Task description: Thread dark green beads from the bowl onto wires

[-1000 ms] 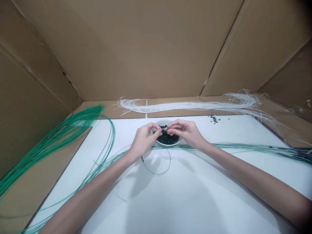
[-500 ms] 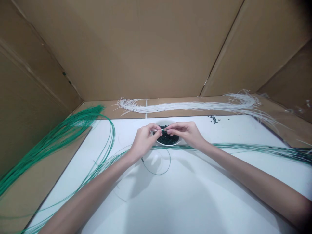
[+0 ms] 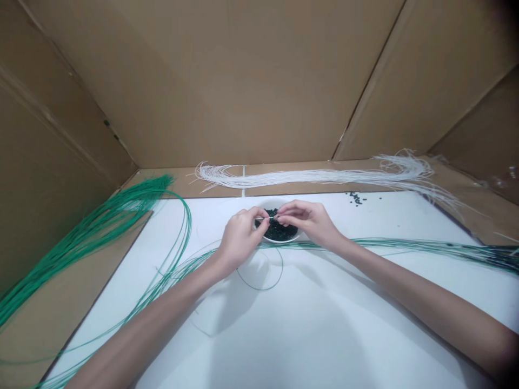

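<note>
My left hand [image 3: 245, 232] is closed in a pinch on a thin wire [image 3: 271, 218], which looks pale where it crosses between my fingertips. Opposite it, my right hand [image 3: 307, 219] pinches a small dark bead [image 3: 277, 217] at the wire's tip, mostly hidden by the fingers. Both hands hover over a white bowl [image 3: 284, 241] filled with small dark green or black beads [image 3: 280, 232]. Below my left hand, a thin green loop [image 3: 259, 289] curves over the white table; whether it is the same wire, I cannot tell.
Long green wires [image 3: 405, 243] run across the white table [image 3: 284, 335] behind my wrists. A thick green bundle [image 3: 93, 227] lies at the left. White strands [image 3: 308, 176] stretch along the back, near several loose beads [image 3: 356, 199]. Cardboard walls [image 3: 243, 81] enclose the table.
My hands stay over the bowl with only slight finger shifts. The left wrist has dropped a little, and the short row of dark beads beneath it no longer shows.
</note>
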The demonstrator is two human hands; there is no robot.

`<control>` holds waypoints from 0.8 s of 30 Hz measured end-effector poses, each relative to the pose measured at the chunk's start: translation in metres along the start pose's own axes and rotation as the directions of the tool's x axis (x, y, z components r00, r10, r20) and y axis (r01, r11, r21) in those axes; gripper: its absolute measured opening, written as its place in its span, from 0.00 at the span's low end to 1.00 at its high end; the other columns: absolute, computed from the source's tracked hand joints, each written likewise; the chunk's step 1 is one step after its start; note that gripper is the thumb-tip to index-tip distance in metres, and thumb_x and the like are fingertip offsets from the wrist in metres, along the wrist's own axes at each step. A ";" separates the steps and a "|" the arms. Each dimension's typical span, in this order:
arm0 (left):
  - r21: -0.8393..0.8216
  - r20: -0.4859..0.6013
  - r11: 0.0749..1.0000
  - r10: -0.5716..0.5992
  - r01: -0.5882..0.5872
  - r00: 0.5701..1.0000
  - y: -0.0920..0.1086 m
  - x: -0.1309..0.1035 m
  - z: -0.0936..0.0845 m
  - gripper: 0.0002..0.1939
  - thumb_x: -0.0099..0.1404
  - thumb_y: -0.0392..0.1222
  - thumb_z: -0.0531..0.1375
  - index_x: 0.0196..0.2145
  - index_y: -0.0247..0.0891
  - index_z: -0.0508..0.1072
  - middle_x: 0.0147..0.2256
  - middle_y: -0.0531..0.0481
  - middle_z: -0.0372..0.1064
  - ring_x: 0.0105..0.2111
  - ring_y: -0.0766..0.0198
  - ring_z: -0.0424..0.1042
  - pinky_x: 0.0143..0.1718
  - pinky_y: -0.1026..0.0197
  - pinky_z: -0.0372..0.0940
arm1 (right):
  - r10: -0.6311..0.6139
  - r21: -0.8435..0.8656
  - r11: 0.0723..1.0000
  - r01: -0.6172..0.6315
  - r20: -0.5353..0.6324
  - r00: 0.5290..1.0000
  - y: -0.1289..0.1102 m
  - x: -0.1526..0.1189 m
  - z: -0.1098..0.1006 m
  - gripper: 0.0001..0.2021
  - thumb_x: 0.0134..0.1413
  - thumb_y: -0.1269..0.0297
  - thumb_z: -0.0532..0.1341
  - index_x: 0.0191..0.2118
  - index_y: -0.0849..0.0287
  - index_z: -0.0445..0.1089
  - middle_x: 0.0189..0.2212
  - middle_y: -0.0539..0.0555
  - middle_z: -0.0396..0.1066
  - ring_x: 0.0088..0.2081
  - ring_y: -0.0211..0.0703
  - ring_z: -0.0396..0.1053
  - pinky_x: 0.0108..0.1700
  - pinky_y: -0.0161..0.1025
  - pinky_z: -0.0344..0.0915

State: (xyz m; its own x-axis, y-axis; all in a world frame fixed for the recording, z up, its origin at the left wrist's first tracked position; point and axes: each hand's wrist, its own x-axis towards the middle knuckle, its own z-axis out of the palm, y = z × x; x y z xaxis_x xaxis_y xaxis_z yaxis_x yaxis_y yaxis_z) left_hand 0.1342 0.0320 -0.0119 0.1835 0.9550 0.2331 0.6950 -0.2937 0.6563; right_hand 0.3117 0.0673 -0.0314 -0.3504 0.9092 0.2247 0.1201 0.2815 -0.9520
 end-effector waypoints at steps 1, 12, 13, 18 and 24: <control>0.012 -0.003 1.000 0.006 -0.006 1.000 0.000 0.000 0.000 0.07 0.59 0.40 0.52 0.32 0.40 0.69 0.33 0.53 0.71 0.36 0.63 0.67 0.35 0.64 0.59 | -0.003 0.000 1.000 0.003 -0.001 1.000 0.000 0.000 0.000 0.10 0.40 0.62 0.63 0.30 0.62 0.72 0.27 0.52 0.73 0.28 0.39 0.70 0.35 0.37 0.69; -0.025 -0.093 0.998 0.056 -0.058 0.994 -0.001 -0.001 0.002 0.06 0.60 0.39 0.52 0.33 0.40 0.68 0.33 0.54 0.70 0.35 0.64 0.67 0.36 0.63 0.60 | 0.041 -0.006 0.999 -0.040 0.036 0.999 0.000 0.000 -0.001 0.11 0.39 0.61 0.64 0.31 0.61 0.74 0.27 0.53 0.74 0.27 0.40 0.70 0.35 0.38 0.68; -0.029 -0.102 0.998 0.060 -0.063 0.993 -0.001 -0.001 0.001 0.06 0.60 0.39 0.52 0.33 0.40 0.68 0.33 0.53 0.70 0.35 0.64 0.67 0.36 0.63 0.60 | 0.046 0.012 0.999 -0.047 0.031 0.998 0.000 0.000 -0.001 0.11 0.38 0.61 0.64 0.31 0.61 0.74 0.27 0.53 0.74 0.27 0.40 0.70 0.35 0.38 0.68; -0.046 -0.141 0.995 0.075 -0.083 0.987 -0.001 -0.001 -0.001 0.06 0.60 0.39 0.52 0.33 0.40 0.68 0.33 0.52 0.70 0.35 0.65 0.67 0.36 0.64 0.60 | 0.068 0.104 0.992 -0.067 -0.003 0.998 -0.005 0.001 0.000 0.09 0.36 0.63 0.66 0.28 0.62 0.73 0.26 0.53 0.74 0.28 0.39 0.71 0.34 0.37 0.69; -0.066 -0.164 0.993 0.083 -0.095 0.983 -0.001 -0.002 -0.001 0.06 0.60 0.39 0.52 0.33 0.40 0.68 0.33 0.52 0.69 0.35 0.65 0.67 0.36 0.64 0.60 | 0.077 0.193 0.979 -0.071 -0.025 0.997 -0.011 0.002 0.002 0.07 0.35 0.66 0.66 0.26 0.62 0.72 0.25 0.52 0.74 0.27 0.38 0.71 0.32 0.35 0.68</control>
State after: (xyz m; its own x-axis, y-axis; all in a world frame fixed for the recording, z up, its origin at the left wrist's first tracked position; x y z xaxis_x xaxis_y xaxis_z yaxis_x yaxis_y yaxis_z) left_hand 0.1324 0.0302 -0.0117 0.1238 0.9076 0.4011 0.6271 -0.3848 0.6773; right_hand 0.3082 0.0654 -0.0209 -0.3171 0.9355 0.1558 -0.0372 0.1518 -0.9877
